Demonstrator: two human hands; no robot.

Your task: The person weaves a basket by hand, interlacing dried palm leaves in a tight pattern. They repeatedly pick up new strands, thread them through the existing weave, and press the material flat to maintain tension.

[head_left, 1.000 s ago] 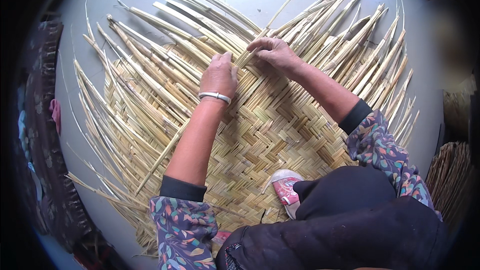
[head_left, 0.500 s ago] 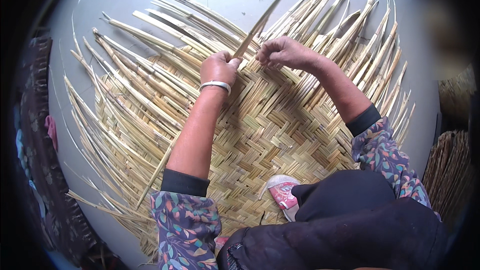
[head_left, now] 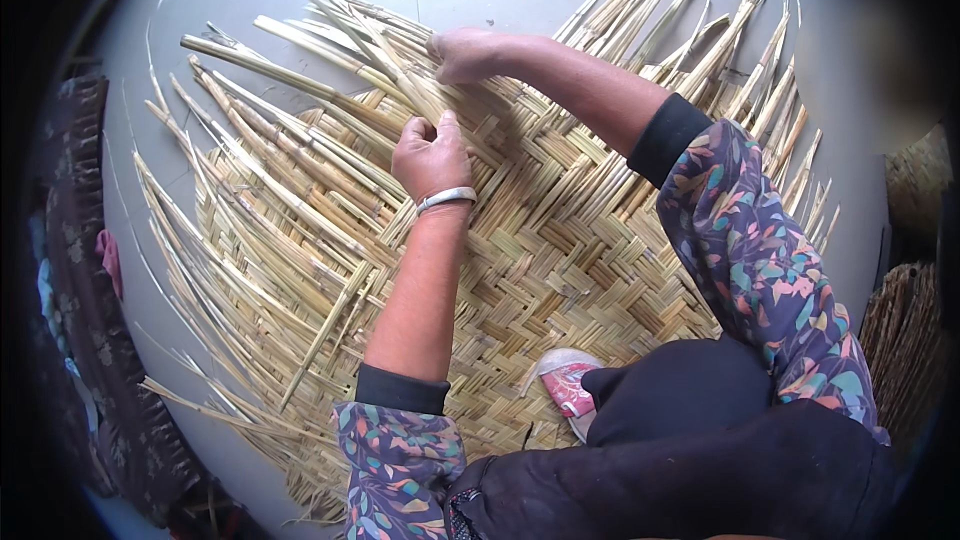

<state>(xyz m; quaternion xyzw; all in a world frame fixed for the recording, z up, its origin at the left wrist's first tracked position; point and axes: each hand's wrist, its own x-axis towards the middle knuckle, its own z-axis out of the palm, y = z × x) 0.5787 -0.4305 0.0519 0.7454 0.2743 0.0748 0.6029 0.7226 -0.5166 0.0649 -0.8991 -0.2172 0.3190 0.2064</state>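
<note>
Left hand (head_left: 432, 160) half-curled, I touch the reed strips (head_left: 398, 62), which slant forward-left from it; my right hand (head_left: 466, 55), curled (whether either grips, I can't tell), is ahead, just beside them.

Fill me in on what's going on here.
A person is handling pale strips at the far part of a partly woven mat. The left hand is at the near end of those strips; the right hand is farther out beside them, its fingertips hidden. Nearer the person, the mat shows a tight zigzag weave, while long loose ends fan out to the left, right and far side. A pink-and-white shoe rests on the woven part.
</note>
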